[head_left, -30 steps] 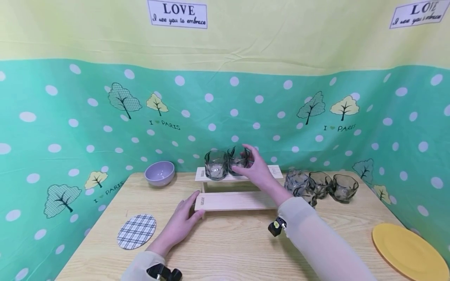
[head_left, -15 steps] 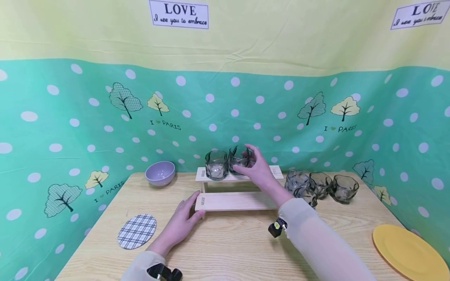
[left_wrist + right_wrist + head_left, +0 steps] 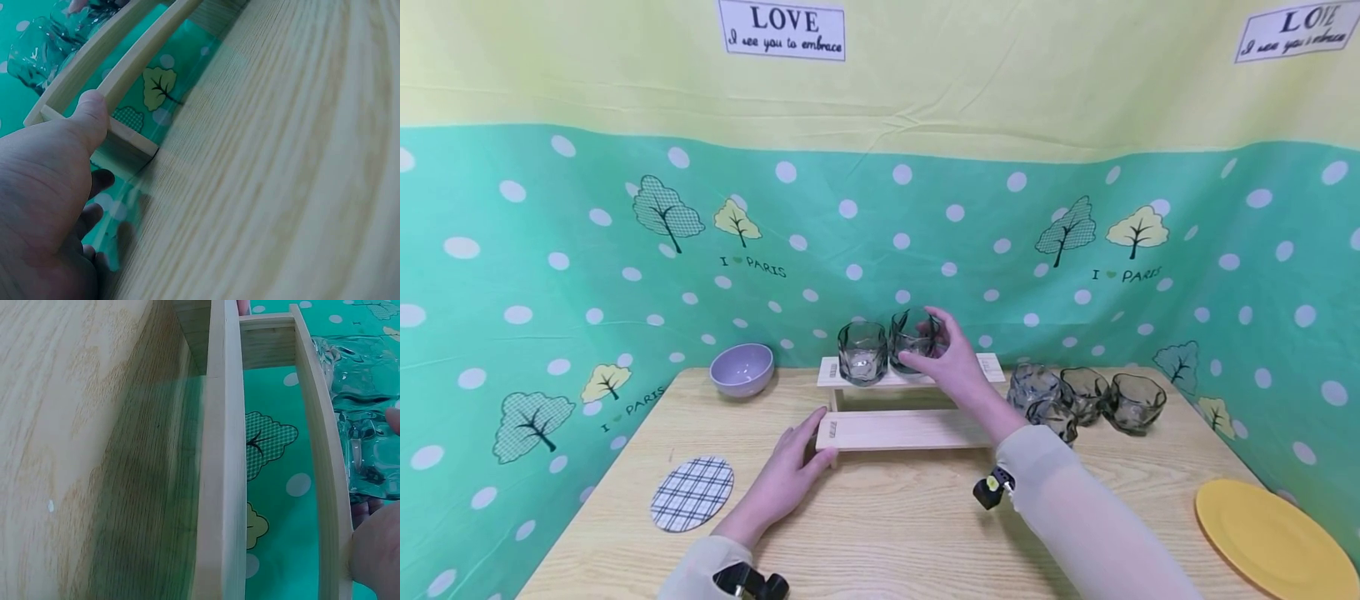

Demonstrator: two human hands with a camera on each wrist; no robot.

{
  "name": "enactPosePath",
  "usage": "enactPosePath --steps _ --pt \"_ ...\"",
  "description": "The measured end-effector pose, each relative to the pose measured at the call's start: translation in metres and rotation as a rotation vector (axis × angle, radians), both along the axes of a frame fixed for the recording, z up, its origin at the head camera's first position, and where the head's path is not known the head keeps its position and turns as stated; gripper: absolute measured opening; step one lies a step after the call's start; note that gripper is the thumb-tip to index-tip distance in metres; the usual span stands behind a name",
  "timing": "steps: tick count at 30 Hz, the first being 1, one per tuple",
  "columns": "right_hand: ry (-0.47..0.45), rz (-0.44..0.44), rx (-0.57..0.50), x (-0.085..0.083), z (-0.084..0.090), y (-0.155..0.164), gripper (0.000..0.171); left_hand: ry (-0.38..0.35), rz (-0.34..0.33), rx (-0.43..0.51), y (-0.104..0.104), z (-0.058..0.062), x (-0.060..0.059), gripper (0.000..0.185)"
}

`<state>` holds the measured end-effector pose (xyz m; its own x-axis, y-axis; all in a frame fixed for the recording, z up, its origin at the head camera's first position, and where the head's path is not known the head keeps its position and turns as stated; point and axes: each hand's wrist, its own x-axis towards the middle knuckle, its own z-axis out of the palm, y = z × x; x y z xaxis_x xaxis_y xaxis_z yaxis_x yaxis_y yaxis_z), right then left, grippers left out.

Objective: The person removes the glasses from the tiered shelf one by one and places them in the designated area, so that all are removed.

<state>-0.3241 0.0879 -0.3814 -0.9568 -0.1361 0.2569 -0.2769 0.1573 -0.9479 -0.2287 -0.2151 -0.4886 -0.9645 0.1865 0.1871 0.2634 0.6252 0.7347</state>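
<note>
Fingers [image 3: 934, 327] of the right hand [image 3: 951, 362] are curled round the second glass [image 3: 913, 342], thumb on its near side and the rest wrapped over its right and far side, so that's a firm grip on a glass standing upright on the far, upper step of the wooden rack [image 3: 901, 429]. Just left of it, very close or touching, stands the first glass [image 3: 861, 352] on the same step, so the held glass has its neighbour on the left and open shelf on the right. The rack's long axis runs left to right across the bench [image 3: 895, 525], and the right arm reaches over the lower near step to get there. Over on the left, the left hand [image 3: 786, 479] rests on the bench with loosely bent fingers at the rack's near left corner, thumb pressed on the end of the lower step, steadying it. Further right, a cluster of spare glasses [image 3: 1086, 398] waits on the bench, well nearer the right hand than the left. Out at the edges: a lilac bowl [image 3: 741, 369] far left, a checked coaster [image 3: 692, 493] near left, a yellow plate [image 3: 1273, 540] near right
</note>
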Motion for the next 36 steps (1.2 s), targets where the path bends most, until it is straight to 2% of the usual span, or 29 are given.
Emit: enactPosePath --steps 8,16,21,28,36 --pt "-0.002 -0.012 -0.018 0.002 0.001 0.0 0.094 -0.004 0.0 -0.001 0.0 0.0 0.0 0.075" --pt "-0.044 -0.009 -0.015 0.006 0.003 0.002 0.098 0.009 -0.01 0.0 -0.001 -0.006 0.0 0.077" --pt "-0.055 -0.021 0.018 0.014 0.014 0.004 0.099 0.0 -0.001 -0.001 -0.001 -0.003 0.0 0.077" --pt "-0.056 -0.064 0.092 0.034 0.032 0.012 0.101 -0.013 0.002 -0.004 -0.001 0.0 0.001 0.077" --pt "-0.059 -0.084 0.115 0.053 0.051 0.028 0.101 0.001 -0.007 -0.005 -0.002 -0.001 -0.001 0.076"
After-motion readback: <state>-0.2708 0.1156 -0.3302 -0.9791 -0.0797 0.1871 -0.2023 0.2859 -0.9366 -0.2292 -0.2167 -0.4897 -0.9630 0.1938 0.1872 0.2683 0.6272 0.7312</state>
